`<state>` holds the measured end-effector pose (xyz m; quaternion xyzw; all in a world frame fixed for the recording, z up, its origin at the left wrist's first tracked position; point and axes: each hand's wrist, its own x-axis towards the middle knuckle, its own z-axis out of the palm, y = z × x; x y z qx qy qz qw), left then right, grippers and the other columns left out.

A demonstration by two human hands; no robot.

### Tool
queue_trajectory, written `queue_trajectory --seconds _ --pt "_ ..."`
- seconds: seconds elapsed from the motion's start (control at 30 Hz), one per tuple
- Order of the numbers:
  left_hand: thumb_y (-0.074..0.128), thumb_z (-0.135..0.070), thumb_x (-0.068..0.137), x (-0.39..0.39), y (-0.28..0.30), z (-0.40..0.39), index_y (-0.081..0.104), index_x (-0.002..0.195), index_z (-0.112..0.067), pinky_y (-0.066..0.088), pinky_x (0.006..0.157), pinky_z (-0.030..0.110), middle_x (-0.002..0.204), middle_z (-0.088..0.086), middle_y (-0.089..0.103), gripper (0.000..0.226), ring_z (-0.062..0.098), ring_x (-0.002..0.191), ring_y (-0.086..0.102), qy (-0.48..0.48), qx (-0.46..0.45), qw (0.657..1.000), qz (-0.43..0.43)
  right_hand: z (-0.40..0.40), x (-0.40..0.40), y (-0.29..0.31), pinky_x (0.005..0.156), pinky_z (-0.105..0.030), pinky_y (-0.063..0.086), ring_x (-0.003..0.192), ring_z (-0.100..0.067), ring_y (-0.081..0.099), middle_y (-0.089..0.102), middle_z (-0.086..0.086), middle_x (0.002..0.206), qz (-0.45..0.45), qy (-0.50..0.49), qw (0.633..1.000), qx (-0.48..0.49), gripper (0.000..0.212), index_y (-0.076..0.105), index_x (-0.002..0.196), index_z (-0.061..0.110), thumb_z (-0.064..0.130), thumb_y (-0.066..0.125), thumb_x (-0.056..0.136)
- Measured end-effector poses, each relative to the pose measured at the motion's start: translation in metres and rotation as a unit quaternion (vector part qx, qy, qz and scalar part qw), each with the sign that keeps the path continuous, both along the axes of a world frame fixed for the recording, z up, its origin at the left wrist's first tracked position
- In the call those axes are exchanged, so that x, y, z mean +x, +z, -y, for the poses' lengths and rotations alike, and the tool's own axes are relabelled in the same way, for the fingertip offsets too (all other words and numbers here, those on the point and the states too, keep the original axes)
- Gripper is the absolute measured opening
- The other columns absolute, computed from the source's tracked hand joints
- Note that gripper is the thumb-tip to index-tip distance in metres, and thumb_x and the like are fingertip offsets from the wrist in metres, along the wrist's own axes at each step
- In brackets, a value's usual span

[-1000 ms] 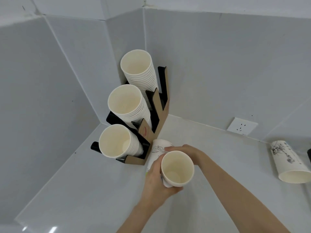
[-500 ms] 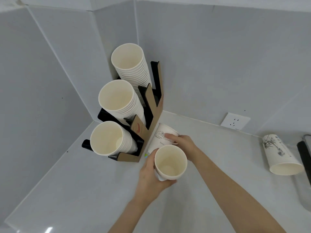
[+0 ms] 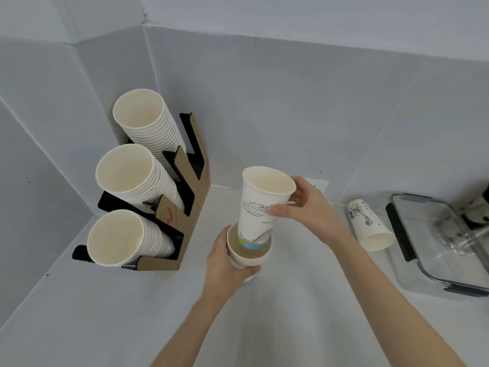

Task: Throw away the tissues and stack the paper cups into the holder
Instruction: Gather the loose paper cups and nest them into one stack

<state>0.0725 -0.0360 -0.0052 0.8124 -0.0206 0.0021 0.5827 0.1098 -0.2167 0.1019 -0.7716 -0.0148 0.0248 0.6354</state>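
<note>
The white countertop (image 3: 92, 308) runs into a corner formed by pale grey wall panels (image 3: 291, 102). In that corner stands the tiered cup holder of brown cardboard and black plastic (image 3: 194, 197), with three slots stepped one above the other. Each slot carries a tilted stack of plain cream paper cups, mouths facing the camera: the top stack (image 3: 148, 120), the middle stack (image 3: 132, 176) and the bottom stack (image 3: 121, 238).

At the right edge, a clear rectangular plastic container with black side clips (image 3: 439, 242) rests on the countertop. Its contents are blurred and cannot be identified.

Just beside the container, on its left, a white paper cup with an ink-style print (image 3: 369, 225) lies on its side, mouth toward the camera.

To the right of the holder and apart from it, above the countertop, both hands work on cups. The left hand (image 3: 225, 260) is wrapped from below around a short nest of cream paper cups (image 3: 248, 256), mouth up. The right hand (image 3: 309, 205) is clamped on the upper wall of a tall white paper cup with a grey line drawing and a blue-green band (image 3: 260, 205), thumb on the near side and fingers on the far side. This tall cup is upright, with its base seated inside the mouth of the nest.

A white wall socket (image 3: 318, 184) is partly visible behind the right hand.
</note>
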Motion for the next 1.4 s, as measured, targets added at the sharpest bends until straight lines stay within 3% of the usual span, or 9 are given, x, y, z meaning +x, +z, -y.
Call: queue_trajectory --seconds 0.1,0.23,0.3,0.4,0.57,0.7,0.9,1.1,1.4 --pt "0.087 -0.014 0.047 0.003 0.002 0.012 0.043 0.115 -0.036 0.050 0.090 0.035 0.116 -0.004 0.060 0.084 0.015 0.106 0.057 -0.009 0.002 1.000 0.008 0.006 -0.013 -0.013 0.091 -0.032 0.051 0.102 -0.009 0.063 0.066 0.010 0.108 -0.008 0.016 0.996 -0.089 0.066 0.054 0.111 0.026 0.021 0.087 0.054" --pt "0.089 -0.014 0.046 0.006 0.006 0.034 0.041 0.115 -0.034 0.047 0.085 0.027 0.112 -0.008 0.058 0.085 0.013 0.103 0.056 -0.029 -0.016 0.999 0.011 0.015 -0.031 -0.035 0.092 -0.024 0.042 0.111 -0.004 0.052 0.058 0.016 0.114 -0.029 0.038 0.976 -0.210 0.075 0.047 0.120 0.031 0.029 0.085 0.056" --pt "0.090 -0.018 0.046 0.007 0.007 0.045 0.041 0.115 -0.034 0.045 0.084 0.022 0.109 -0.017 0.055 0.086 0.008 0.101 0.054 -0.043 -0.018 0.999 0.017 0.028 -0.037 -0.047 0.089 -0.019 0.038 0.116 -0.007 0.047 0.053 0.013 0.122 -0.051 0.046 0.970 -0.231 0.083 0.042 0.127 0.030 0.031 0.085 0.056" --pt "0.090 -0.017 0.045 0.012 0.004 0.061 0.043 0.119 -0.030 0.048 0.092 0.033 0.117 -0.007 0.057 0.088 0.014 0.109 0.055 -0.058 -0.023 0.998 0.011 0.059 -0.041 -0.058 0.101 -0.027 0.035 0.125 -0.007 0.040 0.045 0.008 0.134 -0.086 0.015 0.973 -0.215 0.098 0.032 0.138 0.027 0.029 0.085 0.056" --pt "0.088 -0.013 0.046 0.020 0.005 0.097 0.042 0.122 -0.028 0.045 0.099 0.041 0.122 -0.004 0.056 0.089 0.016 0.113 0.053 -0.089 -0.029 0.996 0.001 0.121 -0.045 -0.065 0.093 -0.026 0.037 0.118 -0.018 0.050 0.055 -0.001 0.123 -0.091 -0.179 0.972 -0.124 0.060 0.048 0.127 0.017 0.015 0.073 0.073" --pt "0.088 -0.013 0.047 0.024 0.005 0.128 0.041 0.120 -0.031 0.044 0.100 0.038 0.123 -0.005 0.055 0.089 0.015 0.114 0.052 -0.124 -0.026 0.992 0.004 0.157 -0.046 -0.080 0.092 -0.029 0.035 0.121 -0.022 0.046 0.052 -0.006 0.132 -0.093 -0.312 0.930 -0.169 0.066 0.044 0.131 0.012 0.023 0.074 0.073" --pt "0.088 -0.012 0.048 0.029 -0.002 0.163 0.041 0.120 -0.032 0.043 0.096 0.031 0.123 -0.007 0.054 0.088 0.013 0.113 0.052 -0.145 -0.034 0.989 0.003 0.181 -0.035 -0.115 0.108 -0.036 0.028 0.132 -0.028 0.032 0.042 -0.011 0.141 -0.099 -0.305 0.850 -0.419 0.084 0.031 0.136 0.007 0.038 0.073 0.070" --pt "0.087 -0.016 0.050 0.033 -0.011 0.182 0.042 0.123 -0.027 0.042 0.093 0.026 0.123 -0.007 0.054 0.087 0.011 0.113 0.051 -0.149 -0.027 0.988 0.011 0.191 -0.016 -0.147 0.084 -0.044 0.051 0.101 -0.035 0.060 0.066 -0.014 0.099 -0.111 -0.288 0.730 -0.609 0.097 0.051 0.109 0.001 0.058 0.081 0.035" --pt "0.087 -0.019 0.050 0.035 -0.014 0.187 0.039 0.125 -0.031 0.044 0.097 0.028 0.126 -0.009 0.052 0.089 0.007 0.115 0.050 -0.156 -0.018 0.988 0.005 0.197 -0.013 -0.161 0.092 -0.041 0.028 0.092 -0.035 0.057 0.063 -0.015 0.090 -0.080 -0.294 0.689 -0.658 0.069 0.051 0.104 0.001 0.036 0.077 0.051"
